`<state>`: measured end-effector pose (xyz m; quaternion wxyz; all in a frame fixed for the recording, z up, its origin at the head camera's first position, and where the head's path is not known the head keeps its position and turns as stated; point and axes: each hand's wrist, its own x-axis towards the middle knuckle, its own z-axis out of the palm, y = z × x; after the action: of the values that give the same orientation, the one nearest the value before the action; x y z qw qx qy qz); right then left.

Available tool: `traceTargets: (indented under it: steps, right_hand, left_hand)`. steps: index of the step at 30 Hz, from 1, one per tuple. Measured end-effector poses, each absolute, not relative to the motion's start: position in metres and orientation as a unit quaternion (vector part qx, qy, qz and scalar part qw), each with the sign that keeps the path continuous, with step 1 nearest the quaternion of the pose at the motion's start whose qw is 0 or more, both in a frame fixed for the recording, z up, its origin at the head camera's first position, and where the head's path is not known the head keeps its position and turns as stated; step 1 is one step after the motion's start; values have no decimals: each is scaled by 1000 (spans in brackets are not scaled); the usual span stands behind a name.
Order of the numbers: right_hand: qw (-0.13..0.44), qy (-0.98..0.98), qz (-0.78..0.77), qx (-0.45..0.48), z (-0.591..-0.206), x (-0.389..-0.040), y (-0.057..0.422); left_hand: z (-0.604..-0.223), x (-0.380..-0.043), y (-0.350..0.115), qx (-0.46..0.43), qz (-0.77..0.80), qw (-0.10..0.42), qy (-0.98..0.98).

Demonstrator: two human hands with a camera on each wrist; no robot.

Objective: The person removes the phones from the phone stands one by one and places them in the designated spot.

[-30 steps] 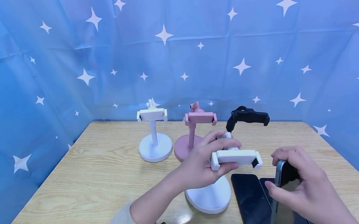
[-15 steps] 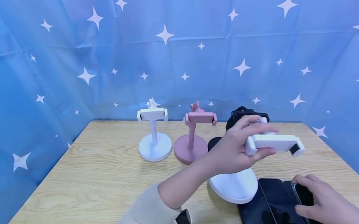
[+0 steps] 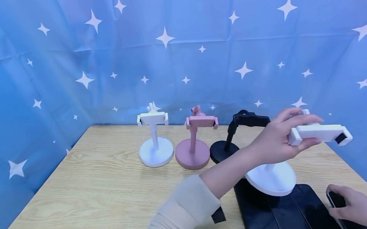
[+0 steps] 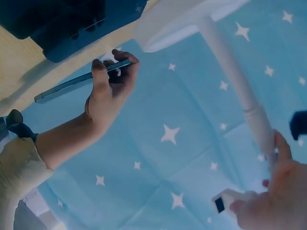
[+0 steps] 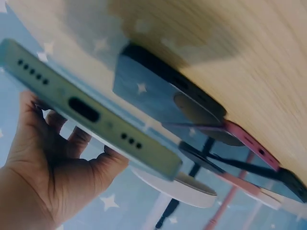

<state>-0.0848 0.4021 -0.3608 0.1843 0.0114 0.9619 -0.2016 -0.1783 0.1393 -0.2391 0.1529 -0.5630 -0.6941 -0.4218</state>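
Observation:
My left hand (image 3: 276, 139) grips a white phone stand (image 3: 323, 133) just behind its clamp. The stand's round base overlaps the dark phones in the head view, and the left wrist view shows its pole (image 4: 230, 67) slanting from base to hand. At the lower right, my right hand (image 3: 359, 207) holds a smartphone (image 3: 336, 199) by its long edges, tilted up off the table. The right wrist view shows that phone's pale green bottom edge (image 5: 108, 122), with its charging port and speaker holes. Its screen is mostly hidden by the fingers in the head view.
Several dark phones (image 3: 258, 216) lie side by side on the wooden table (image 3: 112, 187). Behind them stand a white phone stand (image 3: 155, 154), a pink stand (image 3: 192, 156) and a black stand (image 3: 220, 150) in a row. A blue star-patterned curtain (image 3: 136, 54) hangs beyond the table.
My left hand has carried the white stand to the right, its base now over the phones. My right hand has moved right and down with its phone.

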Motion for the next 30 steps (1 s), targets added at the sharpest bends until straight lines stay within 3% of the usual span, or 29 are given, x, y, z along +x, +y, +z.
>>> traceTargets:
  steps: [3, 6, 15, 24, 30]
  right_hand:
    - [185, 963, -195, 33, -364, -85, 409]
    - [182, 964, -188, 53, -366, -87, 412]
    - [186, 955, -226, 52, -369, -89, 423]
    - [182, 955, -234, 22, -372, -90, 426]
    - [178, 953, -246, -19, -374, -94, 430]
  left_hand:
    - [-240, -184, 155, -572, -364, 219, -702]
    - [-241, -189, 166, -569, -321, 252, -714]
    - [-255, -204, 186, -533, -322, 238, -745]
    - [-279, -218, 192, -537, -290, 302, -732]
    - [-289, -227, 193, -548, -339, 250, -723]
